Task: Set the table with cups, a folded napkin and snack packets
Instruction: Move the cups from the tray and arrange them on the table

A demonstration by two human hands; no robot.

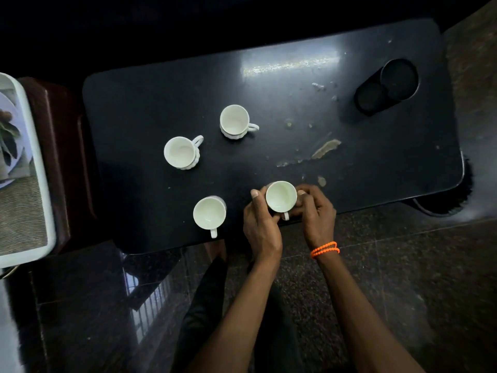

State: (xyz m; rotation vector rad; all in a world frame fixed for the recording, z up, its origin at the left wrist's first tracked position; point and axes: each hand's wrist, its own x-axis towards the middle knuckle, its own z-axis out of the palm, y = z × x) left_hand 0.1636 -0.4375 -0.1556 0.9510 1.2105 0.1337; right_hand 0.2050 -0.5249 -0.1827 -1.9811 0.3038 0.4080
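Several white cups stand upright on the black table point(376, 162). One cup point(281, 196) sits near the front edge, its handle pointing toward me, held between both hands. My left hand point(259, 219) wraps its left side and my right hand point(314, 208), with an orange wristband, grips its right side. Another cup point(209, 214) stands just left of it, handle toward me. Two more cups point(180, 152) point(234, 121) stand farther back on the left half. No napkin or snack packet is in view.
A black double-ring holder point(387, 86) lies at the table's back right. Scuffed patches and crumbs mark the table's middle. A white tray point(40, 184) with a printed picture rests on a dark stool at the left. Polished stone floor lies below.
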